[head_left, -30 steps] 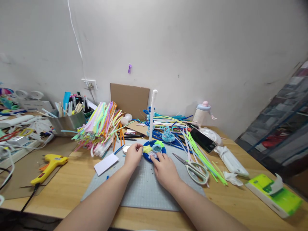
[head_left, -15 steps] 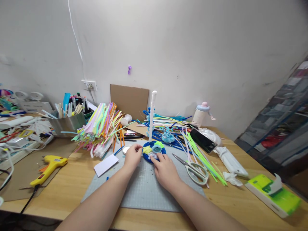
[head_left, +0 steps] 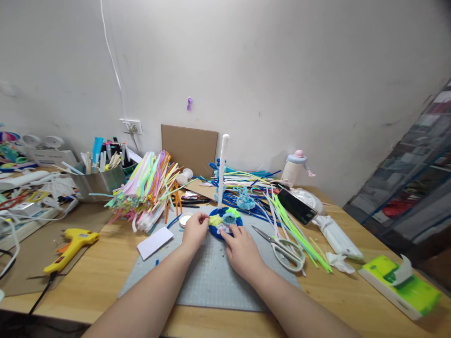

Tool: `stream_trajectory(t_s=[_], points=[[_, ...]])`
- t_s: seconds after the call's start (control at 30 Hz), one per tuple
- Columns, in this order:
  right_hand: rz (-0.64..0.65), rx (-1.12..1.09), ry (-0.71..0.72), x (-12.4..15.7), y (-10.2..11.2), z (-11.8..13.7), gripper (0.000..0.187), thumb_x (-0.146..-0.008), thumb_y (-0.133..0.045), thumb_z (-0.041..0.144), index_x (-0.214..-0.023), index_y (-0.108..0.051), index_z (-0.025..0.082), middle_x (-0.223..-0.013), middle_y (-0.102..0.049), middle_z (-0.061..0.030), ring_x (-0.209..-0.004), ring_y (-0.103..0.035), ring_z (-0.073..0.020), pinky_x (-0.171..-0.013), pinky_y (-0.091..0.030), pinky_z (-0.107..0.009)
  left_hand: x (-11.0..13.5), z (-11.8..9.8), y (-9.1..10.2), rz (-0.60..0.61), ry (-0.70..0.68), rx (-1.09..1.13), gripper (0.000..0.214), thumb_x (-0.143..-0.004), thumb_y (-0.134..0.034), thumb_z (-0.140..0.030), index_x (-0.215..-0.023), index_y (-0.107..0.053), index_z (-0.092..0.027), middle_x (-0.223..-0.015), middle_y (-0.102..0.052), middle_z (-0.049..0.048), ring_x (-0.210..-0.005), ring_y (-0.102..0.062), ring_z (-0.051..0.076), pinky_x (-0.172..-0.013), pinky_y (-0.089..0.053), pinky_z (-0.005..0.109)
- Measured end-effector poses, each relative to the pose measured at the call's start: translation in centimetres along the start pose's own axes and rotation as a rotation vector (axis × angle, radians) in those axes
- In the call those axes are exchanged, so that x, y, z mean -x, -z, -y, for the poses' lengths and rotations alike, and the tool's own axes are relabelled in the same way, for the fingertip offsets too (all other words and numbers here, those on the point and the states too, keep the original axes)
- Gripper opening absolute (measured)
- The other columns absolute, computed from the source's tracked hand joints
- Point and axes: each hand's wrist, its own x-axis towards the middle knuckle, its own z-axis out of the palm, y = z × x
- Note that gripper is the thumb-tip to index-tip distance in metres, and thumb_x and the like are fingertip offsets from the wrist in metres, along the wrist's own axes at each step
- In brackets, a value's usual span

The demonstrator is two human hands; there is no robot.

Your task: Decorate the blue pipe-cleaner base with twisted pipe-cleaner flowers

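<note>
A round base of dark blue pipe cleaner [head_left: 213, 232] lies on the grey cutting mat [head_left: 211, 286]. On it sit a yellow star [head_left: 215, 220], a light blue fuzzy shape [head_left: 229, 218], a bright green piece [head_left: 233, 211] and a small lilac piece [head_left: 223, 228]. A white fuzzy rod [head_left: 222, 173] rises upright at the base's back edge. My left hand [head_left: 195, 231] is closed in a pinch at the base's left edge; what lies between the fingertips is hidden. My right hand [head_left: 244, 249] grips the front right of the base, its fingertips beside the lilac piece.
Scissors [head_left: 283, 246] and green pipe cleaners [head_left: 299, 230] lie to the right, near a phone [head_left: 298, 205] and a tissue pack [head_left: 400, 286]. At left are a white card [head_left: 155, 242], a yellow glue gun [head_left: 72, 249] and a large pipe cleaner bundle [head_left: 144, 192].
Both hands stay almost in place at the blue base. The view has shifted very slightly; nothing else has visibly moved.
</note>
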Motion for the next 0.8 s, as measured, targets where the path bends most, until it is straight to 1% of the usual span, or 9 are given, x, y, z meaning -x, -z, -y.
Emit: stream_trajectory(t_s=[0.3, 0.47, 0.67, 0.8], points=[[-0.005, -0.005, -0.003, 0.02, 0.05, 0.0, 0.053, -0.077, -0.047, 0.013, -0.127, -0.048, 0.03, -0.126, -0.047, -0.0064, -0.108, -0.041, -0.0253, -0.087, -0.034, -0.035, -0.06, 0.11, -0.04, 0.007, -0.003, -0.007, 0.015, -0.072, -0.051, -0.026, -0.075, -0.063, -0.017, -0.067, -0.064, 0.0015, -0.063, -0.058, 0.015, -0.057, -0.042, 0.024], [0.0, -0.001, 0.001, 0.06, 0.01, -0.07, 0.054, -0.077, -0.047, 0.013, -0.128, -0.047, 0.03, -0.127, -0.046, -0.0065, -0.108, -0.04, -0.0254, -0.086, -0.034, -0.035, 0.09, -0.2, 0.09, 0.016, -0.023, -0.024, 0.015, -0.07, -0.052, -0.024, -0.079, -0.063, -0.017, -0.064, -0.06, -0.0001, -0.06, -0.055, 0.014, -0.056, -0.041, 0.023], [-0.009, -0.01, 0.005, 0.1, -0.02, -0.05, 0.056, -0.075, -0.048, 0.011, -0.128, -0.048, 0.029, -0.126, -0.047, -0.0067, -0.108, -0.04, -0.0254, -0.087, -0.034, -0.035, 0.13, -0.45, 0.17, 0.015, -0.066, -0.053, 0.017, -0.067, -0.055, -0.022, -0.081, -0.063, -0.017, -0.076, -0.059, 0.0012, -0.06, -0.051, 0.013, -0.058, -0.04, 0.025], [0.004, -0.006, -0.003, 0.07, 0.04, 0.02, 0.056, -0.075, -0.048, 0.012, -0.128, -0.047, 0.03, -0.127, -0.046, -0.0066, -0.108, -0.04, -0.0257, -0.086, -0.034, -0.035, 0.08, -0.34, 0.19, 0.014, -0.079, -0.062, 0.017, -0.067, -0.055, -0.022, -0.081, -0.063, -0.017, -0.077, -0.059, 0.0018, -0.061, -0.051, 0.013, -0.06, -0.041, 0.025]])
